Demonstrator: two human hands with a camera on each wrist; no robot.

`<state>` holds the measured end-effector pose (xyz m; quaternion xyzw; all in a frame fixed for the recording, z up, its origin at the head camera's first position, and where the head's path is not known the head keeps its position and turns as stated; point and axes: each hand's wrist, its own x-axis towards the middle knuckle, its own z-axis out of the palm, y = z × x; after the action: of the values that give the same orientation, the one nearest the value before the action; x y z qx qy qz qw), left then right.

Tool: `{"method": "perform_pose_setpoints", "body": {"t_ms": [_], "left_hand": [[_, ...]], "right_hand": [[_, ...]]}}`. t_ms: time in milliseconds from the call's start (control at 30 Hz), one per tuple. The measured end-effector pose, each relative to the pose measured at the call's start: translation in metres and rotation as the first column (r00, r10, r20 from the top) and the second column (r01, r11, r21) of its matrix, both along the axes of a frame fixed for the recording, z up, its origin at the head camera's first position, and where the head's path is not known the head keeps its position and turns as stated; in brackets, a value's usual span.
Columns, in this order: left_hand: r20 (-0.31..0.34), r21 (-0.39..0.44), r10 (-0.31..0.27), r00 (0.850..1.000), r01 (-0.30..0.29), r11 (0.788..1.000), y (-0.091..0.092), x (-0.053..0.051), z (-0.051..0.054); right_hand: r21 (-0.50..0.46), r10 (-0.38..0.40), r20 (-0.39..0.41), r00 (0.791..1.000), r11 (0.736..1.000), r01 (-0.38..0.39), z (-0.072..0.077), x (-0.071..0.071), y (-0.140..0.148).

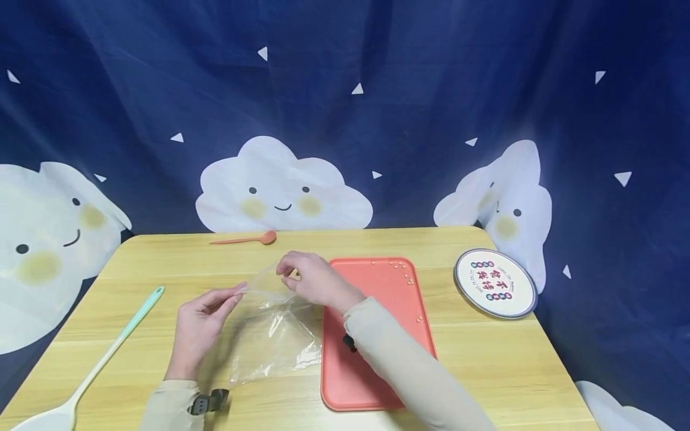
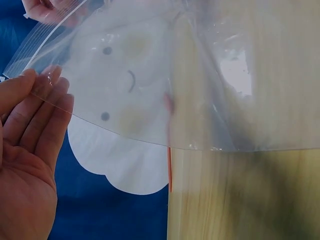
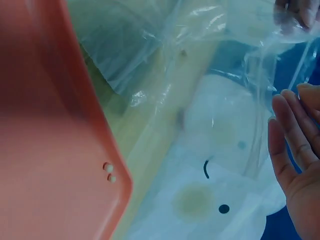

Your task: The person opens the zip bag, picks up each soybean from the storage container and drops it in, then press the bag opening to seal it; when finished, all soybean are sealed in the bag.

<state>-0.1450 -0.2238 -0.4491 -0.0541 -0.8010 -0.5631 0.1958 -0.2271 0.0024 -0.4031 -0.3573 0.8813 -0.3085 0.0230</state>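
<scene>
A clear zip-top plastic bag (image 1: 277, 344) hangs between the two hands, its lower part over the table left of the tray. My left hand (image 1: 200, 323) pinches one end of the bag's mouth between thumb and index finger; in the left wrist view the other fingers (image 2: 47, 117) lie behind the film. At the far end of the mouth, my right hand (image 1: 318, 281) pinches the edge, its exact contact partly hidden. The right forearm crosses a coral-red tray (image 1: 342, 383). Several small pale round beads (image 1: 410, 281) lie in that tray, mostly near its far right corner.
An orange spoon (image 1: 266, 237) lies by the table's back edge. On the left is a long white ladle-like utensil (image 1: 102, 359) with a mint handle end. A round white plate (image 1: 496, 281) with printed characters sits at the right. A blue curtain (image 1: 323, 72) hangs behind the table.
</scene>
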Motion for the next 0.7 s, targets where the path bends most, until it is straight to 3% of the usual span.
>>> {"method": "perform_pose_setpoints", "body": {"t_ms": [200,367,567,700], "left_hand": [[-0.009,-0.037,0.017,1.0,-0.017,0.999,-0.001,-0.002,-0.002],[-0.006,-0.043,0.016,1.0,-0.016,0.999,-0.002,-0.003,-0.001],[-0.006,-0.037,0.004,1.0,-0.004,0.999,-0.003,-0.002,0.002],[0.0,-0.035,0.002,1.0,-0.002,0.999,-0.005,-0.001,0.002]], "right_hand": [[-0.117,-0.027,-0.014,1.0,0.993,0.025,0.011,0.005,0.028],[-0.136,-0.067,0.075,0.995,0.988,0.076,0.015,0.007,0.069],[-0.021,-0.16,0.114,0.98,0.986,0.164,0.001,0.01,0.12],[0.023,-0.137,0.077,0.988,0.99,0.136,-0.016,0.012,0.144]]}}
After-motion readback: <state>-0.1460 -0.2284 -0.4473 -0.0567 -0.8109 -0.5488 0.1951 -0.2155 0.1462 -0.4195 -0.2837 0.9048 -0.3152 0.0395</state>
